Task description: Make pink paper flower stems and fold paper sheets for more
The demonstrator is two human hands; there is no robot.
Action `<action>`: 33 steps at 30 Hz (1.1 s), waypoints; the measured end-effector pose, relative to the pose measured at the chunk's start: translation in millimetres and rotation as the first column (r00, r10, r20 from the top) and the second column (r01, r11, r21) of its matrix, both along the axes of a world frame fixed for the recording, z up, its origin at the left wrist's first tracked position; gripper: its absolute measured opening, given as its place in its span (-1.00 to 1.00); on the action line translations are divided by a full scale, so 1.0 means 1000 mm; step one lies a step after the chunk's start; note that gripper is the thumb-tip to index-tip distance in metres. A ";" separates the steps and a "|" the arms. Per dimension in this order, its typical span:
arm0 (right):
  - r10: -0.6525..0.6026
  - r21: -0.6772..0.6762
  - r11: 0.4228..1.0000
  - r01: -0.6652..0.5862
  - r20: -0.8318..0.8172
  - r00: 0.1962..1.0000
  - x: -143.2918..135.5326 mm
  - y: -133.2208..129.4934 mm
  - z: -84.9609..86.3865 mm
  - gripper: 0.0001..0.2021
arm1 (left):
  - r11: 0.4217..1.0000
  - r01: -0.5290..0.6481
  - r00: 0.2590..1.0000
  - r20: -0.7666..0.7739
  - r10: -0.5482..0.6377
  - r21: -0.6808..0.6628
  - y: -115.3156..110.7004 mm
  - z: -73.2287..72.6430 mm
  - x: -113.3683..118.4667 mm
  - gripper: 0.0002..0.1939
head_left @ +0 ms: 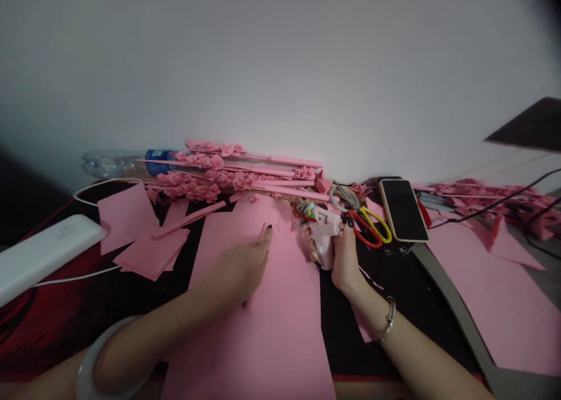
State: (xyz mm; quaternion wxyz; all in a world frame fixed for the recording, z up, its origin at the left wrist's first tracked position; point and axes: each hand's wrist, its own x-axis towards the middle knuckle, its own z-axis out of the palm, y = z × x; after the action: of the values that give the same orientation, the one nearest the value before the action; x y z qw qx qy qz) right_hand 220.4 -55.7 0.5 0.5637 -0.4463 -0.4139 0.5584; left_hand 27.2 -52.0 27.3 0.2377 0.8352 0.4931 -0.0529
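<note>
My left hand (240, 265) lies over a narrow roll of pink paper (248, 302) on the large pink sheet (263, 353). Its index finger stretches along the roll's upper end, while the other fingers curl around it and are partly hidden. To the right, my right hand (344, 257) is closed around the handle of a pale pink glue gun (323, 236), nozzle pointing left. The thumb rests at the back of the gun's body. Beyond the gun's tip sits a small multicoloured clump (305, 209), too blurred to name.
Pink paper flower stems (236, 181) lie along the wall beside a plastic bottle (116, 163). Scissors (368, 228) and a phone (403, 209) lie right of the glue gun. Pink squares (151, 251) and a white power bank (56, 245) with a cable are at left.
</note>
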 end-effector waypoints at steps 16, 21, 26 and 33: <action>-0.028 -0.008 1.000 0.028 -0.038 0.999 0.000 0.000 0.000 -0.43 | 0.999 -0.023 1.000 0.008 0.024 -0.043 0.001 -0.009 -0.010 -0.38; -0.020 -0.008 1.000 0.020 -0.014 1.000 0.000 0.000 -0.001 -0.41 | 0.999 -0.016 1.000 0.001 0.016 -0.039 0.001 -0.012 -0.011 -0.34; -0.023 -0.011 1.000 0.023 -0.021 0.999 -0.002 0.001 0.002 -0.43 | 0.998 -0.004 1.000 -0.013 0.003 -0.057 0.000 -0.002 -0.001 -0.37; -0.014 -0.026 1.000 0.013 -0.015 1.000 0.001 0.001 0.000 -0.40 | 0.998 -0.045 0.999 -0.025 0.044 -0.053 0.000 -0.006 -0.004 -0.39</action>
State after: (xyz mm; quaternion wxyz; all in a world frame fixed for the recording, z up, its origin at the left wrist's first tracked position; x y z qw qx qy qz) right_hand 221.0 -55.0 1.0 0.5648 -0.4520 -0.3993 0.5633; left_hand 23.2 -51.6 21.3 0.2552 0.8166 0.5128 -0.0708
